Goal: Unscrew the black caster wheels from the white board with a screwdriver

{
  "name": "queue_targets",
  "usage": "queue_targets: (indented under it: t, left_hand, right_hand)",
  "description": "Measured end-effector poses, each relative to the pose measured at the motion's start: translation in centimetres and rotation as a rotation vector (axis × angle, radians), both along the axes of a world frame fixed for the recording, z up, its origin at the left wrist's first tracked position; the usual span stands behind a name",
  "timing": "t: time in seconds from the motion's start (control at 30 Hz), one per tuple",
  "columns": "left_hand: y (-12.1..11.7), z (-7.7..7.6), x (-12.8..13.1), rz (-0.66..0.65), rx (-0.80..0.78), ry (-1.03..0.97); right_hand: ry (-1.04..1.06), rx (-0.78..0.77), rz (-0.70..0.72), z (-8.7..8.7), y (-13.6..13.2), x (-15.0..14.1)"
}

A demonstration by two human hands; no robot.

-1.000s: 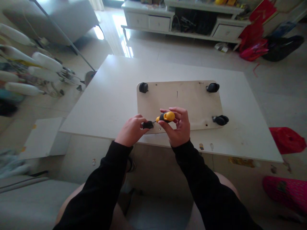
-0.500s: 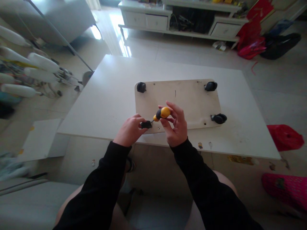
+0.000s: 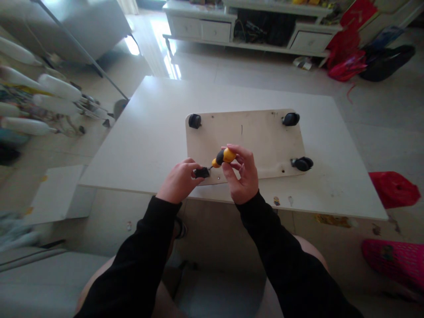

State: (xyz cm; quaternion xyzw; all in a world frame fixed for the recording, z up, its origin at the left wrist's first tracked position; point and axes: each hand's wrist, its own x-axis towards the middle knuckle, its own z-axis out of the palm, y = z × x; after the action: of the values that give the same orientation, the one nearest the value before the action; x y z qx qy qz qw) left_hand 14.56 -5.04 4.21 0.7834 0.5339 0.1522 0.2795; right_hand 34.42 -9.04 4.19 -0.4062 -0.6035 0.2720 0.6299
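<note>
A cream-coloured board (image 3: 251, 141) with rounded corners lies on the white table. Black caster wheels stand up at its far-left corner (image 3: 194, 121), far-right corner (image 3: 291, 119) and near-right corner (image 3: 302, 164). At the near-left corner, my left hand (image 3: 178, 180) pinches another black caster (image 3: 202, 172) between thumb and fingers. My right hand (image 3: 243, 174) grips a yellow-and-black screwdriver (image 3: 224, 156) by its handle. The screwdriver slants down to the left, its shaft reaching the base of the held caster. The exact contact at the tip is too small to make out.
The white table (image 3: 149, 132) extends on all sides of the board. A white box (image 3: 59, 192) stands at the left, near white bottle-shaped things (image 3: 61, 86). Beyond the table is a white cabinet (image 3: 215, 31). To the right lie a red bag (image 3: 394, 190) and a pink basket (image 3: 394, 263).
My right fingers spread upward on the screwdriver handle half a second ago and now curl lower round it. The left hand stays on the caster. The whole view has shifted slightly.
</note>
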Motion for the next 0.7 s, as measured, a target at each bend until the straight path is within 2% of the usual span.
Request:
queue_targets:
  t: [0.7]
  left_hand:
    - [-0.09, 0.44, 0.22, 0.009, -0.008, 0.02]
  right_hand:
    - [-0.001, 0.005, 0.01, 0.23, -0.04, 0.02]
